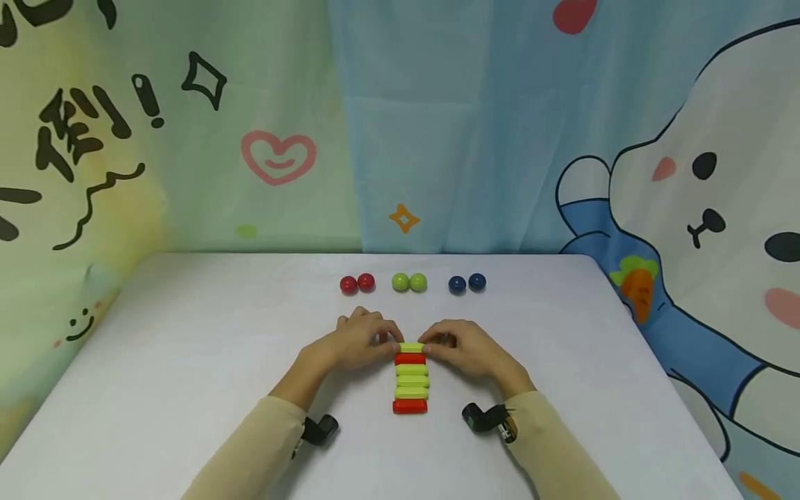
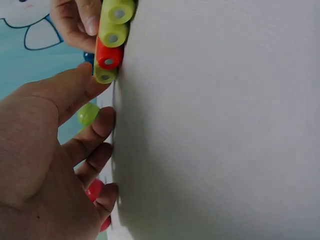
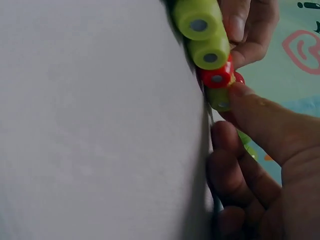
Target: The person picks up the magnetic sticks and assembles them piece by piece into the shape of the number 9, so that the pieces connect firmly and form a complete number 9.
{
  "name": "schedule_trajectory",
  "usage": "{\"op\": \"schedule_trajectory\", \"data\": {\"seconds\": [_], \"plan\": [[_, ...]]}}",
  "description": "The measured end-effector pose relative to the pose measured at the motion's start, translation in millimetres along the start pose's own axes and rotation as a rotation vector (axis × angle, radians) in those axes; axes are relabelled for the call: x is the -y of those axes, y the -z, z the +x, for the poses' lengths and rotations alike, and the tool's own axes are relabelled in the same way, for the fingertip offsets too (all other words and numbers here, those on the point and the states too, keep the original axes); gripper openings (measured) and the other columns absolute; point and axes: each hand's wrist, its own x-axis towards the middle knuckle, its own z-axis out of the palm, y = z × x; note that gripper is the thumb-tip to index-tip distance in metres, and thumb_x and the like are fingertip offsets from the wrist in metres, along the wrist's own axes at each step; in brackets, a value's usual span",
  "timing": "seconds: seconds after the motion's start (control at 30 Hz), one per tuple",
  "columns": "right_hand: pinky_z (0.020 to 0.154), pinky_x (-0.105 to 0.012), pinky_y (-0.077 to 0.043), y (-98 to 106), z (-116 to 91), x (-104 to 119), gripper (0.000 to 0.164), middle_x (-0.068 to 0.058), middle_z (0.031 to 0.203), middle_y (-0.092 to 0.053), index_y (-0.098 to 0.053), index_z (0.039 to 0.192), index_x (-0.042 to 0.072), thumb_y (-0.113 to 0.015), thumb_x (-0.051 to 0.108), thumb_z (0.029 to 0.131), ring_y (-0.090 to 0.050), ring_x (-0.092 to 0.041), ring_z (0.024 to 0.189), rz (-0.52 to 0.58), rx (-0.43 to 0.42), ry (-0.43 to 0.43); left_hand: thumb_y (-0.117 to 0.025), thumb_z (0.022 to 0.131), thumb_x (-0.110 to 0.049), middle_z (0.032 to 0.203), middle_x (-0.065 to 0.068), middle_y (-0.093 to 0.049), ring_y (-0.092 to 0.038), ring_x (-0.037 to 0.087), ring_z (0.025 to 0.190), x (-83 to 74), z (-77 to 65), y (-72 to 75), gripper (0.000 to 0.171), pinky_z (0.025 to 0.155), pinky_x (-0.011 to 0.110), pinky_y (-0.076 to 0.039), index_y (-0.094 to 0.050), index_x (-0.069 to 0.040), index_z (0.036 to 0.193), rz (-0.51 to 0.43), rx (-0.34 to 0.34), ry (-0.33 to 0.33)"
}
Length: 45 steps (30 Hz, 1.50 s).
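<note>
A column of short red and yellow-green rods with grey metal ends lies side by side on the white table. My left hand [image 1: 361, 339] pinches the left end of the farthest green rod [image 1: 411, 347] between thumb and index finger. At that rod's right end, the thumb and index finger of my right hand [image 1: 465, 347] pinch it too. A red rod [image 1: 410, 359] lies right against it on the near side. Several green rods [image 1: 412, 381] follow, and another red rod [image 1: 410, 406] closes the near end. Both wrist views show the rods' round ends, with fingertips on the last green rod [image 2: 105, 76].
Beyond the hands lie a pair of red balls [image 1: 357, 283], a pair of green balls [image 1: 409, 282] and a pair of dark blue balls [image 1: 467, 283]. A printed curtain [image 1: 412, 125] hangs behind the table's [image 1: 187, 333] back edge.
</note>
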Motion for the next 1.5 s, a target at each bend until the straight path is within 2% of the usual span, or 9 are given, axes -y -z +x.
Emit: {"op": "schedule_trajectory", "data": {"seconds": [0.17,0.37,0.57,0.87,1.1,1.3,1.5], "plan": [[0.075,-0.028,-0.047,-2,4,6,0.016,0.01,0.098,-0.067,-0.076,0.112,0.023,-0.07,0.028,0.099,-0.055,-0.012,0.083,-0.027,0.001,0.012,-0.067,0.099,-0.036,0.099,-0.011,-0.06,-0.046,0.019,0.109,0.6,-2.9,-2.4,0.013,0.085,0.043,-0.036,-0.071,-0.036,0.111,-0.003,-0.033,0.032],[0.076,-0.029,-0.046,-1,4,6,0.013,0.01,0.096,-0.065,-0.075,0.11,0.023,-0.069,0.025,0.099,-0.054,-0.012,0.084,-0.047,-0.003,-0.013,-0.066,0.099,-0.035,0.1,-0.009,-0.06,-0.046,0.02,0.108,-0.5,-2.6,-2.2,0.012,0.083,0.045,-0.036,-0.071,-0.034,0.11,-0.046,-0.048,0.014],[0.076,-0.03,-0.045,1,8,9,0.013,0.01,0.094,-0.064,-0.074,0.11,0.023,-0.069,0.026,0.099,-0.054,-0.013,0.084,-0.027,0.024,0.008,-0.067,0.1,-0.033,0.099,-0.007,-0.061,-0.047,0.021,0.109,-0.6,-1.7,-1.7,0.011,0.083,0.047,-0.037,-0.071,-0.032,0.11,-0.043,-0.063,0.044],[0.072,-0.029,-0.044,2,4,5,0.01,0.007,0.092,-0.063,-0.074,0.107,0.02,-0.069,0.023,0.098,-0.052,-0.014,0.081,-0.014,0.015,-0.026,-0.067,0.1,-0.032,0.099,-0.007,-0.061,-0.048,0.02,0.106,-2.5,3.7,-8.2,0.011,0.082,0.046,-0.037,-0.071,-0.031,0.11,-0.069,-0.072,0.033],[0.073,-0.028,-0.044,-3,6,7,0.012,0.008,0.093,-0.062,-0.072,0.11,0.022,-0.068,0.026,0.1,-0.053,-0.013,0.082,-0.008,0.024,-0.031,-0.067,0.1,-0.031,0.097,-0.007,-0.059,-0.048,0.023,0.109,-2.8,3.5,-5.1,0.01,0.083,0.049,-0.037,-0.07,-0.032,0.11,-0.068,-0.066,0.079],[0.073,-0.029,-0.045,1,7,9,0.011,0.009,0.092,-0.062,-0.072,0.109,0.022,-0.068,0.025,0.1,-0.053,-0.014,0.083,-0.041,0.009,-0.05,-0.067,0.1,-0.032,0.097,-0.008,-0.06,-0.048,0.023,0.11,-0.3,3.9,-5.7,0.01,0.082,0.048,-0.036,-0.07,-0.031,0.11,-0.098,-0.087,0.034],[0.075,-0.029,-0.046,4,10,8,0.013,0.009,0.09,-0.063,-0.073,0.111,0.022,-0.068,0.027,0.1,-0.054,-0.013,0.082,-0.065,0.023,-0.056,-0.067,0.1,-0.031,0.095,-0.009,-0.061,-0.048,0.018,0.102,0.8,7.3,-4.6,0.011,0.081,0.044,-0.035,-0.07,-0.029,0.109,-0.094,-0.065,0.023]]}}
